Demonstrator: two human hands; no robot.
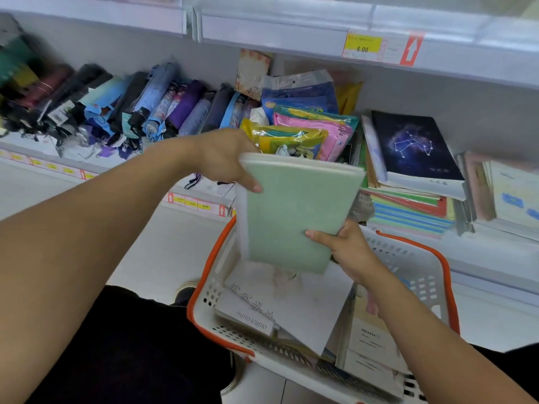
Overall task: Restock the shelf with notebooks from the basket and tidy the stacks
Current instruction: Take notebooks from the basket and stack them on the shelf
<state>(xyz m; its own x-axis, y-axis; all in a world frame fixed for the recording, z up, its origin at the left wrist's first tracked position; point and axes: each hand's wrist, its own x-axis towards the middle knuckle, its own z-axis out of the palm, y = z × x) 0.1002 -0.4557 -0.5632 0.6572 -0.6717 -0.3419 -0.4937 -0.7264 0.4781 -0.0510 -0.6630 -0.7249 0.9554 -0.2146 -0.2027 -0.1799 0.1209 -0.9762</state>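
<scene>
Because the notebooks are a small green bundle, both hands share them above the basket: the left hand pinches the top corner at ten o'clock, the right hand grips the lower edge at five o'clock. The shelf stacks wait at two o'clock, probably their destination.

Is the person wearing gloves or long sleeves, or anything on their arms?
No gloves. The left hand and the right hand are both bare, and both forearms are bare all the way to the edge of the picture, with no sleeves, watch or bracelet showing. Each hand is an ordinary five-fingered grip with short, plain nails.
</scene>
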